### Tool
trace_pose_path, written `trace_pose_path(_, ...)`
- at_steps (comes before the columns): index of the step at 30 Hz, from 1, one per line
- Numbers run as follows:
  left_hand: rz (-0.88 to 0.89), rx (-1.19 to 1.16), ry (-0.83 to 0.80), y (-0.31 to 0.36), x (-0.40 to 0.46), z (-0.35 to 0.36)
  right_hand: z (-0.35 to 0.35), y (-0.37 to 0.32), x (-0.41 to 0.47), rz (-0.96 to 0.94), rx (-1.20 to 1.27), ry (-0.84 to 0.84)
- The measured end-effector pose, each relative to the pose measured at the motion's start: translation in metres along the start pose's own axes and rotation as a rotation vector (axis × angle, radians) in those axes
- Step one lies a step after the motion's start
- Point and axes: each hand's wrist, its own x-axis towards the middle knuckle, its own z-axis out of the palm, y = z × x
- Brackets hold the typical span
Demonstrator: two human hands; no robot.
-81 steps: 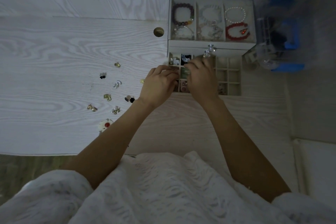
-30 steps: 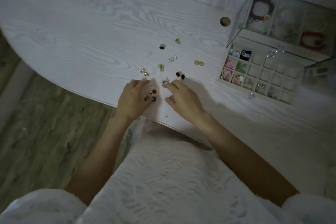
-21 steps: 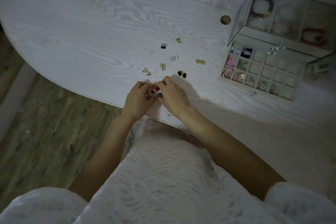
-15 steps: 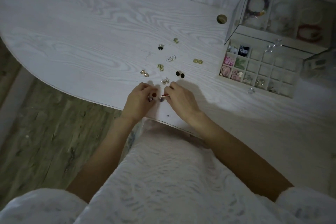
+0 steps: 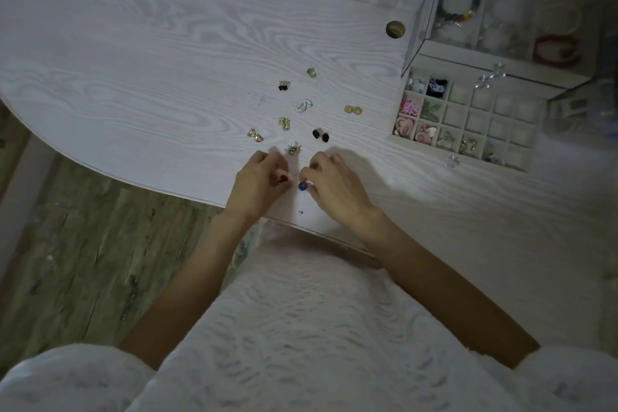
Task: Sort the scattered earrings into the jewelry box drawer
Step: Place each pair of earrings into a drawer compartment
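My left hand (image 5: 259, 182) pinches a small earring with a red bead (image 5: 283, 178) near the table's front edge. Beside it my right hand (image 5: 329, 182) pinches an earring with a blue bead (image 5: 302, 186). Several more earrings lie scattered on the white table just beyond my hands: a gold pair (image 5: 294, 149), a black pair (image 5: 320, 134), gold squares (image 5: 284, 124), a gold heart pair (image 5: 255, 135), a silver pair (image 5: 304, 106), yellow studs (image 5: 353, 109). The jewelry box's open drawer (image 5: 463, 152) sits at the right, its left compartments holding earrings.
The glass-topped jewelry box (image 5: 501, 13) holds bracelets in its upper tray. A round cable hole (image 5: 395, 29) lies left of the box. The white table's curved front edge (image 5: 187, 196) runs just below my hands, with wood floor (image 5: 83, 237) beyond it at left.
Both hands left the drawer and came to the table's front edge. They picked up the red-and-blue earring pair and have now drawn slightly apart, each holding one.
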Motion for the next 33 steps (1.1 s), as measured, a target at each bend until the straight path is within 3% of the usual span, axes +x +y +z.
trace_pose_path(5, 0.060, -0.061, -0.071, 0.018, 0.006, 0.006, -0.002, 0.022, -0.011, 0.020, -0.001, 0.133)
trace_pose_path(9, 0.119, -0.092, -0.076, 0.044, 0.018, 0.017, -0.009, 0.053, -0.034, 0.140, 0.020, 0.320)
trace_pose_path(16, 0.300, -0.324, -0.079, 0.137, 0.055, 0.039, -0.071, 0.117, -0.066, 0.597, 0.543, 0.674)
trace_pose_path(21, 0.403, -0.273, -0.081, 0.206, 0.098, 0.073, -0.096, 0.167, -0.059, 0.715, 0.739, 0.751)
trace_pose_path(28, 0.531, 0.096, -0.126, 0.227, 0.123, 0.099, -0.098, 0.185, -0.053, 0.722, 0.699, 0.693)
trace_pose_path(33, 0.632, 0.243, -0.074, 0.212, 0.121, 0.095, -0.093, 0.185, -0.043, 0.602, 0.526, 0.607)
